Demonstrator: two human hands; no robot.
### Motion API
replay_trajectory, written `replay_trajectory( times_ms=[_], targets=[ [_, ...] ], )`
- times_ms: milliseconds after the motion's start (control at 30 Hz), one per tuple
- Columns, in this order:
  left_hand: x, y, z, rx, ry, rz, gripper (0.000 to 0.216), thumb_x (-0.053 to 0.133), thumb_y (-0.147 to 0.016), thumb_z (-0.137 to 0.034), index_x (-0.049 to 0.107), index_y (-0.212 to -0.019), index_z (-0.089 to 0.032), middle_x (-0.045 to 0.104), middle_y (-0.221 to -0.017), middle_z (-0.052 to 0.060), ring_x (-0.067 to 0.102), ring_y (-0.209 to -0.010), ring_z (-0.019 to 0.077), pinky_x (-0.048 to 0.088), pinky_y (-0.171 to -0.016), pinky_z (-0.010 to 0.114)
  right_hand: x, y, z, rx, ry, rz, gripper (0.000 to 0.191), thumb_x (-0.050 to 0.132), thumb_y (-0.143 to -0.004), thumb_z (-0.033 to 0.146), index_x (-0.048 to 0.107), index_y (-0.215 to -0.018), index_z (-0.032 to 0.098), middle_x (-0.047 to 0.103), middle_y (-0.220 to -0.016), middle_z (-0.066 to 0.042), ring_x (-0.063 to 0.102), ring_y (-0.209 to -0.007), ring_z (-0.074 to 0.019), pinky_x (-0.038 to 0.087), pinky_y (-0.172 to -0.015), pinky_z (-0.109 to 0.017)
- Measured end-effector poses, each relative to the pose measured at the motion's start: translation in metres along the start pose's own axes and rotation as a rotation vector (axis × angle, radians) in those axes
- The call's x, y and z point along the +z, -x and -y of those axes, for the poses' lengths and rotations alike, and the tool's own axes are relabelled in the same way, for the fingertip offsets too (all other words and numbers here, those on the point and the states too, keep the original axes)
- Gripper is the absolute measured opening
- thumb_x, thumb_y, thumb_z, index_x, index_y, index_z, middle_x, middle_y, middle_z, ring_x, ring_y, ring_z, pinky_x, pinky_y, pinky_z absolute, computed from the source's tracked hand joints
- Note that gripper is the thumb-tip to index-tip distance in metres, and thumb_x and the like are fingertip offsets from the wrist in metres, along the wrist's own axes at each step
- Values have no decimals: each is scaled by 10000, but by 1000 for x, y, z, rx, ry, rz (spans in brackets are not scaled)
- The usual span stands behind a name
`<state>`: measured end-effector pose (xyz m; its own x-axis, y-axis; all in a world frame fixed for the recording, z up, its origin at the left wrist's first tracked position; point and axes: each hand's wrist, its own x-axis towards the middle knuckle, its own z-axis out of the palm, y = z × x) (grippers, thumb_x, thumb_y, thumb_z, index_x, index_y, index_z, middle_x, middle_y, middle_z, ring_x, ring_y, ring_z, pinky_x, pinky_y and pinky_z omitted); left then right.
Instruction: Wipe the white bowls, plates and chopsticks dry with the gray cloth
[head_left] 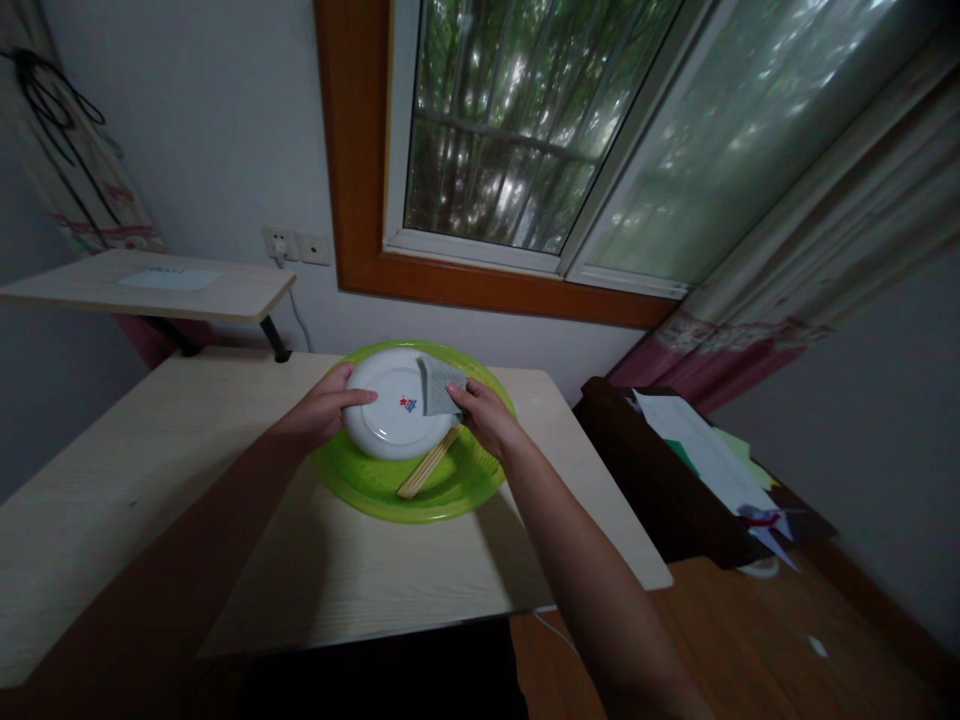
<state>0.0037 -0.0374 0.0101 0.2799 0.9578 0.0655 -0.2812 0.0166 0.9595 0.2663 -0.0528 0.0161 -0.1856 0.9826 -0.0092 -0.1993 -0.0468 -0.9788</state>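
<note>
A white plate (394, 420) with a small red and blue mark is held over a round green basin (420, 508). My left hand (324, 405) grips the plate's left rim, thumb on the face towards me. At the right rim, my right hand (484, 412) pinches a grey-green cloth (439, 385), which lies against the plate. Whether its fingers also grip the plate behind the cloth is hidden. Below the plate, several wooden chopsticks (431, 462) rest in the basin.
The basin stands on a pale wooden table (247, 570). A raised shelf (150, 285) with a paper on it is at the left. Behind are a wall socket (296, 245) and a window (525, 130). Right of the table, a dark cabinet (660, 480) carries papers.
</note>
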Motion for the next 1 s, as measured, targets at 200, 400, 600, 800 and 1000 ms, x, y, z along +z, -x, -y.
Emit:
replay_trajectory(
  times_ms=[200,400,600,800,1000],
  targets=[
    [2,-1,0,-14,6,-12,503,812,-622,-181,546,-1049,-161,696,-1031,73,681,-878,229,526,-745,308,2,2,-2,0,33,10,422,855,-636,486,726,-891,175,732,-887,-32,616,-758,-148,473,-713,-254],
    [0,-1,2,-8,26,-27,498,823,-611,-176,543,-1023,-173,688,-979,44,676,-868,217,525,-740,299,0,-5,-8,-16,18,-75,420,767,-713,576,721,-836,178,710,-805,-21,609,-714,-151,471,-691,-273],
    [0,-2,3,-10,11,-49,486,827,-601,-186,547,-998,-176,681,-961,46,668,-838,215,519,-706,295,-2,-6,-12,-7,-28,-53,421,781,-700,557,717,-881,183,725,-869,-29,634,-776,-170,498,-756,-305],
    [0,-3,2,4,12,-99,482,829,-578,-174,560,-978,-168,684,-930,42,661,-808,209,510,-689,290,-6,-4,-10,-15,-54,63,429,809,-695,498,710,-976,189,730,-973,-32,641,-861,-177,495,-860,-323],
    [3,-1,-4,13,32,-123,518,806,-596,-171,580,-1062,-155,699,-954,49,663,-823,211,512,-712,293,-4,1,-8,-42,7,145,472,884,-598,317,670,-1003,204,701,-981,-2,631,-896,-170,491,-876,-309]
  ],
)
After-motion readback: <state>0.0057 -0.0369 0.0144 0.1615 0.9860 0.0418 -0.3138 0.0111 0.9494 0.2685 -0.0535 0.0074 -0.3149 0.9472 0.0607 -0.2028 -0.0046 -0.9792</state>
